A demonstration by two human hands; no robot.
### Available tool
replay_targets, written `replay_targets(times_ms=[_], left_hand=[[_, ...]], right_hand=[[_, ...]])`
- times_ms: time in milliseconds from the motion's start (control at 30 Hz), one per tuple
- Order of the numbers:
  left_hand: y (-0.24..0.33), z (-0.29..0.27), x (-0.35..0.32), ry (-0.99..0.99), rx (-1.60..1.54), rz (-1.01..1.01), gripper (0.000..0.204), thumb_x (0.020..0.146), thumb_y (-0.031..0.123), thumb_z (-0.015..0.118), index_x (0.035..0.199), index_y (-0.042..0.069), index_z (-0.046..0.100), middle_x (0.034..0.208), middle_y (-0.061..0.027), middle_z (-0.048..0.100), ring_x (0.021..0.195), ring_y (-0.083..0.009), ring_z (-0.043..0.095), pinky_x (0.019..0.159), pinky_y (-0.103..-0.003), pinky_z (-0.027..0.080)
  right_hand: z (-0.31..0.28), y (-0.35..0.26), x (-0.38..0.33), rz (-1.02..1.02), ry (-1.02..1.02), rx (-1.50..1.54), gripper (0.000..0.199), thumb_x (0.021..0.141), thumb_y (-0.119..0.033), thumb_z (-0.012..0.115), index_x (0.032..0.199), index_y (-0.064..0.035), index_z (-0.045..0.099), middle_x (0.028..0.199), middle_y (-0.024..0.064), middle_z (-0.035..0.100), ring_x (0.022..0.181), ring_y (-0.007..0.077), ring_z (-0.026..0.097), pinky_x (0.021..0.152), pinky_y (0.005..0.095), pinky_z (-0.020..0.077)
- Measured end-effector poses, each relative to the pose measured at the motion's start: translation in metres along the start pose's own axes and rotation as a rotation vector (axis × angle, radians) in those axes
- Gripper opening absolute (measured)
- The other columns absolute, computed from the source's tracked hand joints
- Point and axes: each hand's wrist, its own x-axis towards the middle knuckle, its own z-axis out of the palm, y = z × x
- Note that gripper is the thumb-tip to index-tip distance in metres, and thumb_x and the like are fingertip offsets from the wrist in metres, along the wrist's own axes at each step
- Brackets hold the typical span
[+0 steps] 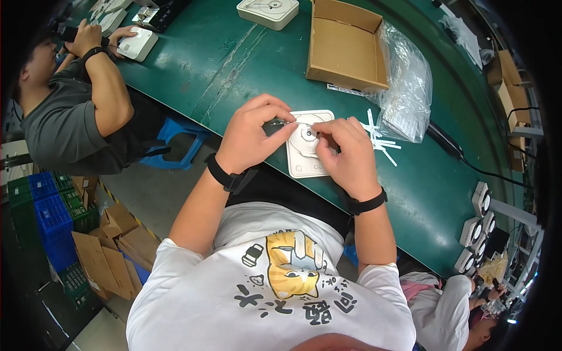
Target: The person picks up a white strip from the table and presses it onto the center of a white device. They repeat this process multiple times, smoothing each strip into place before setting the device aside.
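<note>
A white rounded-rectangular housing [304, 166] lies on the green table in front of me, with a round recess and a dark-centred hub in its middle. Over its upper part, my left hand [253, 133] is closed in a pinch on one end of a thin wire-like piece [300, 123]. My right hand [350, 153] has its thumb and fingers bent together at the piece's other side, over the housing's right edge. Whatever lies between the right fingertips is hidden. Wristbands circle both my wrists.
An open cardboard box [348, 50] and a clear plastic bag [405, 88] lie beyond my hands. White strips [380, 140] are scattered beside the bag, near a black corded tool [445, 140]. Another white unit [268, 13] sits far back. A co-worker [70, 117] works at left.
</note>
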Motion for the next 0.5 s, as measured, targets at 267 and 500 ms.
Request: replay_targets(times_ms=[267,500], left_hand=[[0.008,0.003,-0.015,0.011,0.026,0.016,0.017,0.092,0.017,0.097,0.099,0.007,0.085,0.131,-0.0108,0.083,0.13,-0.0358,0.077,0.108,-0.047,0.06],[0.008,0.013,-0.038,-0.047,0.055,0.148,0.065,0.078,0.027,0.107,0.135,0.01,0.08,0.159,-0.0145,0.077,0.157,-0.0423,0.065,0.127,-0.053,0.05]], right_hand=[[-0.005,-0.009,0.005,-0.096,-0.045,-0.119,0.038,0.086,0.009,0.079,0.119,-0.0081,0.085,0.103,0.0057,0.081,0.089,0.0304,0.069,0.081,0.0429,0.0584],[-0.004,-0.01,0.003,-0.127,-0.094,-0.192,0.04,0.087,0.008,0.08,0.123,-0.0071,0.086,0.116,0.0061,0.083,0.096,0.0333,0.071,0.087,0.0462,0.0593]])
